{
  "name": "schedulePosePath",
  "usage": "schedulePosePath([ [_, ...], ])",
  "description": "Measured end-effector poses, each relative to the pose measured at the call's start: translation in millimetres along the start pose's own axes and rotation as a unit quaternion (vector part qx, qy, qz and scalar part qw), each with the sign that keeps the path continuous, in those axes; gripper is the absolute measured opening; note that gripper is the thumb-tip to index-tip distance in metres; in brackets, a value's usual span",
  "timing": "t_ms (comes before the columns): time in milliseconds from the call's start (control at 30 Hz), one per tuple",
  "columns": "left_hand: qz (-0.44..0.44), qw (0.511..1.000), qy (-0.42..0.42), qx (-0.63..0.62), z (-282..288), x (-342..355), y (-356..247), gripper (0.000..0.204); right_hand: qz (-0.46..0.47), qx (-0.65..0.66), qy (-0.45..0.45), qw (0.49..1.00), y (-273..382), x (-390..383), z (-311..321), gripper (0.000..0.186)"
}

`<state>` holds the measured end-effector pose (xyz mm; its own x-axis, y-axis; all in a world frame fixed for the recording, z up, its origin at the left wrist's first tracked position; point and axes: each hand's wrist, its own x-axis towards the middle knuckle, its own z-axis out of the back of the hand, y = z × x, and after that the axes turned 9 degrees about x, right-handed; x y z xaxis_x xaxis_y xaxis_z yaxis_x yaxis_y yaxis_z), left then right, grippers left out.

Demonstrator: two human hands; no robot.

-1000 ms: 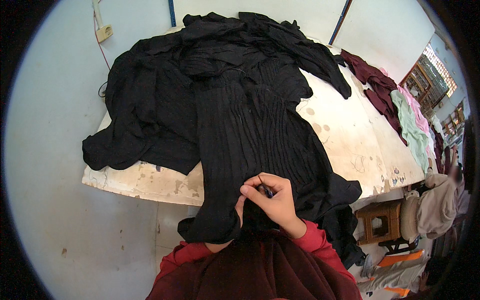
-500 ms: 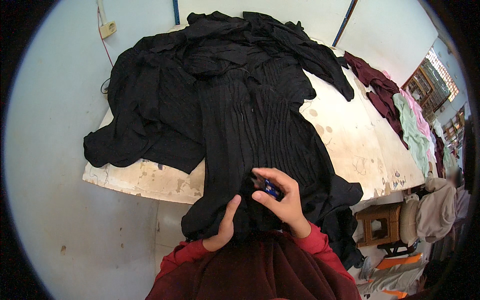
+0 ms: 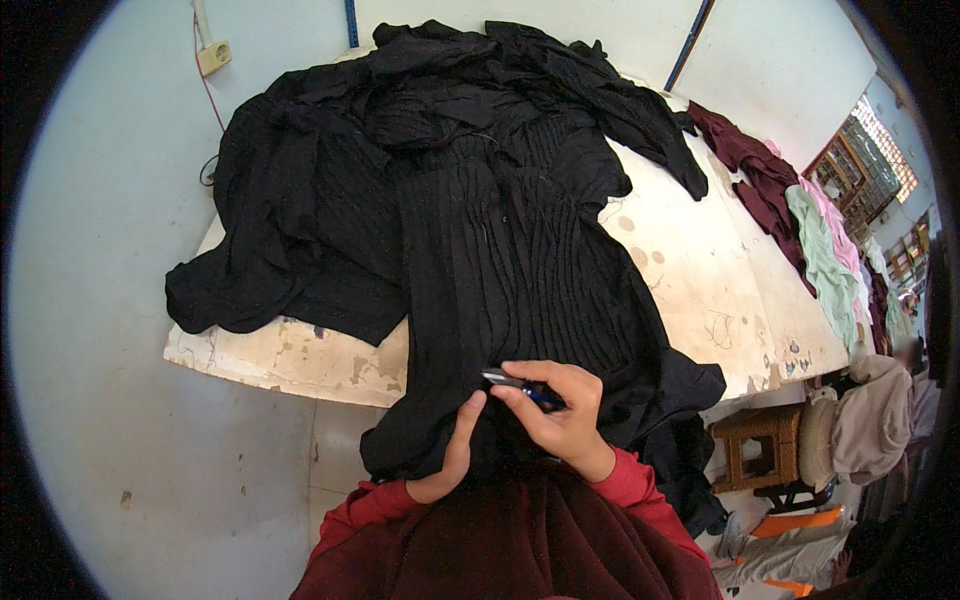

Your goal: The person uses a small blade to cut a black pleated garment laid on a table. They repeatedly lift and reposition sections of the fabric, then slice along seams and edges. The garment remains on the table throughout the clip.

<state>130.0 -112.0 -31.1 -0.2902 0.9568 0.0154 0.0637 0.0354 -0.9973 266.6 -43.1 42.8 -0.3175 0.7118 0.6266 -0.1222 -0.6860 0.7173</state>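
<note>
My right hand (image 3: 565,415) grips small snips (image 3: 540,393) over the black pleated cloth (image 3: 520,270).
Their pale tip points just beside the thumb of my left hand (image 3: 452,458); cloth hides those fingers, so I cannot tell whether they pinch. The cloth spreads across the worktop (image 3: 690,280), hanging over its near edge.

Pleated cloth (image 3: 530,270): solid black, narrow tone-on-tone lengthwise lines
Small tool (image 3: 545,397): blue and black, tip silvery
Counter (image 3: 700,270): cream, irregular tan-brown blotches; dark flecks toward near right corner
Sleeves (image 3: 640,490): plain red
Garment front (image 3: 480,540): dark maroon
Cloths along counter's right edge: maroon piece (image 3: 765,170), pale green piece (image 3: 825,255), pink piece (image 3: 836,222)
Stool (image 3: 725,455): brown
Wall (image 3: 110,300): pale grey-blue
Socket (image 3: 215,57): cream
</note>
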Motion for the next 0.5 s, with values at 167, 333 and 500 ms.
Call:
schedulePosePath([
  [167, -0.027, 0.999, -0.015, 0.044, 0.1, -0.8, -0.8, 0.035, -0.037, 0.036, -0.034, 0.998, 3.2, 0.6, 0.5, 0.019],
  [333, -0.105, 0.98, -0.038, 0.166, -0.2, -1.4, -27.9, 0.028, -0.001, -0.002, 0.0, 1.0, 4.6, 1.6, 6.8, 0.02],
  [500, -0.199, 0.945, -0.07, 0.249, -3.3, -0.1, -39.8, 0.023, 0.044, -0.07, 0.021, 0.996, 16.4, 12.1, 7.4, 0.019],
])
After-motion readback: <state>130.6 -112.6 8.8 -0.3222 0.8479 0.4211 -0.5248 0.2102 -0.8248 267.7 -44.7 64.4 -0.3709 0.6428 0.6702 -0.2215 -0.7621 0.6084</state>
